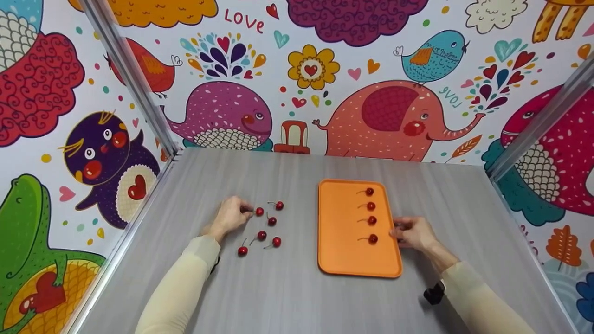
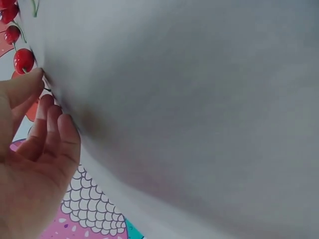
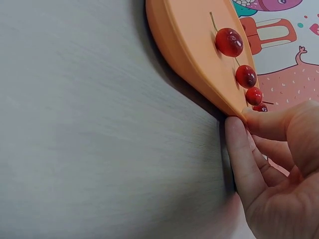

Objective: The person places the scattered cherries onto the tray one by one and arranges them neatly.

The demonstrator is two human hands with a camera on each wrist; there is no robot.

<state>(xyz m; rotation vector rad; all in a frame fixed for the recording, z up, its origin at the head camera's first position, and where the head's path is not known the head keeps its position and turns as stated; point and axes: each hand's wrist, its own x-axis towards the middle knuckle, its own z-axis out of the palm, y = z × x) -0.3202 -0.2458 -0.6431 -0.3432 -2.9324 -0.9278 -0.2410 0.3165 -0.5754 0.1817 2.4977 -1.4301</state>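
Observation:
My left hand (image 1: 230, 215) is low over the table, thumb and forefinger pinching the stem of a red cherry (image 1: 259, 211). In the left wrist view that cherry (image 2: 24, 60) sits just beyond the fingertips. Several more cherries lie loose around it, among them one (image 1: 279, 205) farther back and one (image 1: 242, 251) nearest me. With thumb and fingers my right hand (image 1: 414, 233) grips the right rim of an orange tray (image 1: 341, 253). Several stemmed cherries stand in a column along the tray's right side, the nearest one (image 1: 372, 239) close to my right fingertips.
The grey wood-grain table (image 1: 278, 297) carries everything. A wall (image 1: 348, 60) printed with cartoon animals closes off the back, and printed panels stand at both sides. Metal posts (image 1: 134, 79) rise at the table's back corners.

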